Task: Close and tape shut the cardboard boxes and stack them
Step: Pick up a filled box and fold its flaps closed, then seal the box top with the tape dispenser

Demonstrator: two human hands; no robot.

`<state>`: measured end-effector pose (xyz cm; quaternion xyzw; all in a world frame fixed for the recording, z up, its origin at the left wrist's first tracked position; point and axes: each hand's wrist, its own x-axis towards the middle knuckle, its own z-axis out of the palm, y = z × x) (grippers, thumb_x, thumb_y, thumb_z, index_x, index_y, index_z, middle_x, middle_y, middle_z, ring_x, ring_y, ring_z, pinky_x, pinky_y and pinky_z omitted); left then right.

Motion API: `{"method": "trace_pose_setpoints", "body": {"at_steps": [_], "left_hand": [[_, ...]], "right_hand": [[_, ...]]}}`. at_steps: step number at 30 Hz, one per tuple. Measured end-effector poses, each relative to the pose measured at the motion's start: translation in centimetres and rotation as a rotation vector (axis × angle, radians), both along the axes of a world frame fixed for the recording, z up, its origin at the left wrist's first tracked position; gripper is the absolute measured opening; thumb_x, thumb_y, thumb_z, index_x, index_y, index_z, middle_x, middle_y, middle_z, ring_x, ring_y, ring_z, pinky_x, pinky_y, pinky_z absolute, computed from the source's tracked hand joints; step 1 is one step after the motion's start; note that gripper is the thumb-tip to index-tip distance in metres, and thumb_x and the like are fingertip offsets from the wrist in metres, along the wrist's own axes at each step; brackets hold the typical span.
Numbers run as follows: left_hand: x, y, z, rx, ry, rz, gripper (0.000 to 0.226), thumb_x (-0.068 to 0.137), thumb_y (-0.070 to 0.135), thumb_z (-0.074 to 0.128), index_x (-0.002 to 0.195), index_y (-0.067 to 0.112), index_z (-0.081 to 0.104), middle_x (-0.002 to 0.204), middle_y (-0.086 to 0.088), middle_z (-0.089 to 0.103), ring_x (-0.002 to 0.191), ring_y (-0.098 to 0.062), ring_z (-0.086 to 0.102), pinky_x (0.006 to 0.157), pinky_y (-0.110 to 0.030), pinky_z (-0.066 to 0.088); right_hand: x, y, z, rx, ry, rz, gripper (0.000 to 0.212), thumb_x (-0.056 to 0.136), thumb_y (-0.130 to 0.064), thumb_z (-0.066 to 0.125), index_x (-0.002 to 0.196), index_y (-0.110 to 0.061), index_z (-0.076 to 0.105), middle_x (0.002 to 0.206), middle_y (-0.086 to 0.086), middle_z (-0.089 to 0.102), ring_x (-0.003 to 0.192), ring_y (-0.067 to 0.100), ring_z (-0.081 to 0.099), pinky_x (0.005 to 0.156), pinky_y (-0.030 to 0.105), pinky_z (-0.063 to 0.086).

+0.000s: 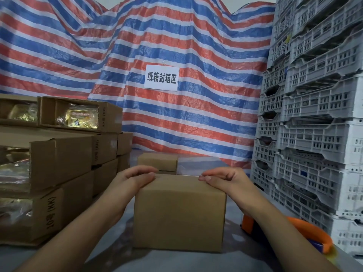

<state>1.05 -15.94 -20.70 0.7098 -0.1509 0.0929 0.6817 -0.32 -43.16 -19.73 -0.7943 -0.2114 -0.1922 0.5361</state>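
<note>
While the cardboard box [179,213] stands on the bench [82,250] straight ahead of the person, its long axis runs left to right, so each hand meets one end of the top. The left hand [137,178] lies over the top left corner with fingers loosely curled across the far edge, and the right hand [224,178] mirrors it on the top right corner; both press down on the box rather than wrap round it. Its top looks folded shut, though from this low angle I cannot tell whether a seam is taped.

By my judgement the next move turns on the tape dispenser [310,234], which lies on the bench to the right of the box and nearer the person, under the right forearm; the right hand is plainly the closer one to fetch it while the left holds the flaps down.

Beyond the box a smaller box [158,161] sits toward the striped tarp [176,118]. Open cartons [59,154] are stacked at the left, grey crates [314,114] at the right.
</note>
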Motion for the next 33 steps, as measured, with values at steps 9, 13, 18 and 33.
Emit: {"method": "trace_pose_setpoints", "body": {"at_steps": [9, 13, 18, 33], "left_hand": [[-2.8, -2.1, 3.8, 0.800, -0.499, 0.202, 0.036, 0.092, 0.049, 0.057, 0.126, 0.037, 0.058, 0.129, 0.013, 0.058, 0.121, -0.008, 0.052, 0.101, -0.037, 0.047], [-3.7, -5.7, 4.1, 1.331, -0.501, 0.001, 0.073, 0.090, 0.073, 0.033, 0.153, 0.038, 0.018, 0.161, 0.010, 0.020, 0.145, -0.017, 0.025, 0.116, -0.047, 0.028], [-3.1, -5.9, 3.4, 1.404, -0.492, 0.005, 0.066, 0.093, 0.070, 0.027, 0.152, 0.043, 0.018, 0.156, 0.008, 0.033, 0.135, -0.017, 0.041, 0.106, -0.042, 0.041], [-2.4, -3.5, 5.6, 0.587, -0.042, -0.131, 0.023, 0.093, 0.043, 0.059, 0.115, 0.034, 0.059, 0.105, 0.007, 0.070, 0.096, -0.017, 0.069, 0.087, -0.037, 0.054]], "right_hand": [[-0.2, 0.0, 0.1, -0.014, 0.006, -0.022, 0.023, 0.090, -0.018, 0.071, 0.095, -0.038, 0.080, 0.102, -0.004, 0.078, 0.103, 0.014, 0.071, 0.100, 0.043, 0.052], [-0.2, 0.1, 0.2, 0.025, 0.012, 0.027, 0.020, 0.076, -0.035, 0.075, 0.095, -0.034, 0.080, 0.103, 0.001, 0.078, 0.103, 0.019, 0.072, 0.097, 0.044, 0.054], [-0.3, 0.2, 0.5, 0.023, 0.061, 0.032, 0.032, 0.072, -0.034, 0.079, 0.102, -0.022, 0.077, 0.102, 0.002, 0.078, 0.102, 0.018, 0.072, 0.092, 0.036, 0.055], [-8.4, -7.5, -2.3, -1.094, 0.343, -0.961, 0.063, 0.088, -0.079, 0.037, 0.068, -0.020, 0.053, 0.068, -0.003, 0.056, 0.060, 0.013, 0.055, 0.051, 0.029, 0.040]]}}
